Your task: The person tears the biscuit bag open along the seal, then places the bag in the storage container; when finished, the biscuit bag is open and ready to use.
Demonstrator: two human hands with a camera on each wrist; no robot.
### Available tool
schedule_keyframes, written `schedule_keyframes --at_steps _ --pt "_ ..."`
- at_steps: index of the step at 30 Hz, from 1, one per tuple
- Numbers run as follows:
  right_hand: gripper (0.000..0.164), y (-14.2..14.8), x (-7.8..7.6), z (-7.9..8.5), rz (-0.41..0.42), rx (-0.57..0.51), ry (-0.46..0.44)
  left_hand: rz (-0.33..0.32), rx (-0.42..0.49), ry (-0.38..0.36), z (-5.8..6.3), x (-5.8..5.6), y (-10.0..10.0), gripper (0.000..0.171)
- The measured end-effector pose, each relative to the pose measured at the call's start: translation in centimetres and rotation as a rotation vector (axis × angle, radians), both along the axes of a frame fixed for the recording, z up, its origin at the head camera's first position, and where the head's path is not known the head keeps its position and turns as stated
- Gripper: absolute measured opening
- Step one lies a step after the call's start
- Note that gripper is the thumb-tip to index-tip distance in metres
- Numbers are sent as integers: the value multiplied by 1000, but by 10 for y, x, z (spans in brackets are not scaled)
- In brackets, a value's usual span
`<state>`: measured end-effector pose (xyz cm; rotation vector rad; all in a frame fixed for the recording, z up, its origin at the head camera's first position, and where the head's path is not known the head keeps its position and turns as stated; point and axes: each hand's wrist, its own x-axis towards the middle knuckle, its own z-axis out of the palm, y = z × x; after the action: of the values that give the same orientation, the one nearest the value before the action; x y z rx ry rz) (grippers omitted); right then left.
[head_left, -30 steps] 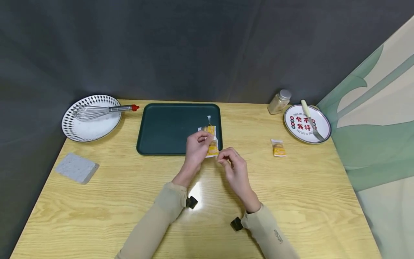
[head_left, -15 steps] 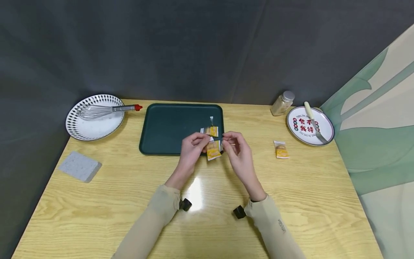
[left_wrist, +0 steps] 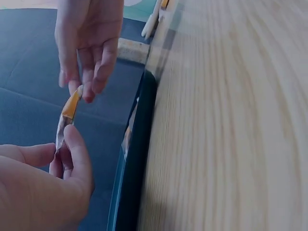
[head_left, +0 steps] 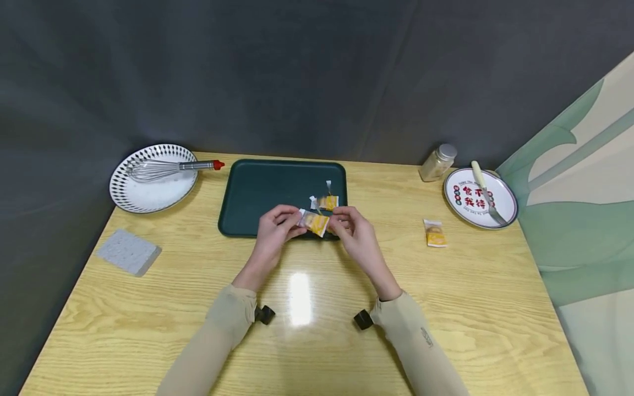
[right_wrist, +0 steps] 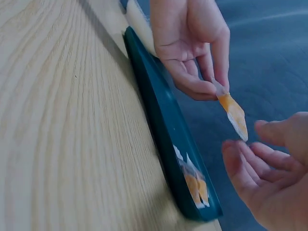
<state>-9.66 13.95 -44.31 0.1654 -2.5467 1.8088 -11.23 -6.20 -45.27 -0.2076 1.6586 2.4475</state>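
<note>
At the head view's centre, the packet point(head_left: 314, 223) is yellow and white, the tray point(head_left: 267, 192) dark green. At left, a white plate point(head_left: 146, 199) has black diamonds round its rim and a block point(head_left: 130, 252) is grey; at right, a white dish point(head_left: 470, 216) bears red characters.

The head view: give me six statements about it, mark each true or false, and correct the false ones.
1. The left hand pinches a packet. True.
2. The whisk lies in the tray. False: the whisk lies on the patterned plate, its handle reaching past the rim.
3. The grey block is right of the tray. False: the grey block is left of the tray.
4. The jar stands left of the plate with red writing. True.
5. The tray holds no packet. False: at least one tray packet lies there.
6. A loose packet lies right of the tray. True.
</note>
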Motion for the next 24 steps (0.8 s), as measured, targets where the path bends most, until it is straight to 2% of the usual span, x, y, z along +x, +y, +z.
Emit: schedule_keyframes --at_steps 5,8,12,15,19,24 --pt "16 -16 -12 0 48 69 31 4 -17 5 -4 -2 -12 10" --pt "12 -24 -22 -1 66 100 25 3 -125 21 -5 -6 -24 10" --pt "8 -35 -35 -1 94 185 -2 -10 -352 33 -5 -14 -38 10" --pt "6 -42 -42 -2 105 276 6 -46 -481 38 -5 -20 -45 10" --pt "6 -48 -48 -2 126 397 28 -106 -588 35 -7 -28 -53 10" --pt "8 -53 -48 -3 157 487 58 -158 -650 14 -10 -32 -58 10"
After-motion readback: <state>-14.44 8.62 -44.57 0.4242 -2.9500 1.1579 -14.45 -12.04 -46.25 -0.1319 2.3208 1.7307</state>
